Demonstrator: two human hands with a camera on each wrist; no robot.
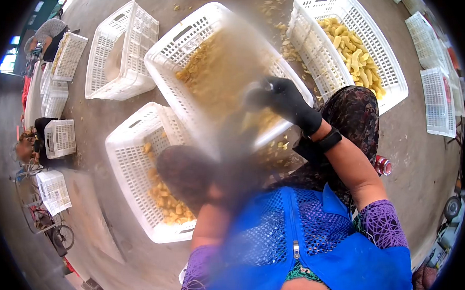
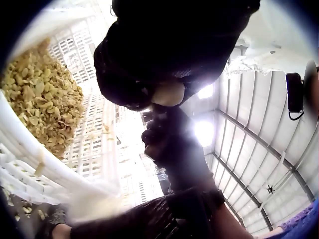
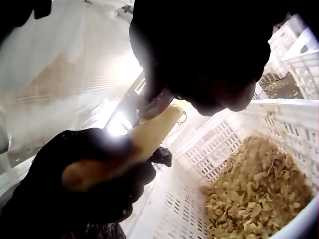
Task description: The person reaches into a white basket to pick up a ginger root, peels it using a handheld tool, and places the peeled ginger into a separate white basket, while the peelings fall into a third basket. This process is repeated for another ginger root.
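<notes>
My gloved left hand [image 3: 55, 172] holds a long, pale yellow piece of produce [image 3: 154, 132], its tapered end pointing up toward the other hand. Above that end, my right hand [image 1: 291, 101], in a black glove, curls around a small shiny tool [image 1: 268, 86]; most of this tool is hidden by the fingers. Both hands meet over a white perforated crate [image 1: 161, 59] that holds thin yellowish shavings [image 3: 254, 194]. In the head view the left hand is lost in a dark blur.
At the right stands a crate [image 1: 396, 74] with smooth yellow pieces [image 1: 353, 54]. Another crate [image 1: 120, 155] at lower left holds browner pieces [image 1: 170, 204]. A further crate [image 1: 98, 61] stands beyond. Scraps litter the floor, and a red can [image 1: 382, 165] lies beside the knee.
</notes>
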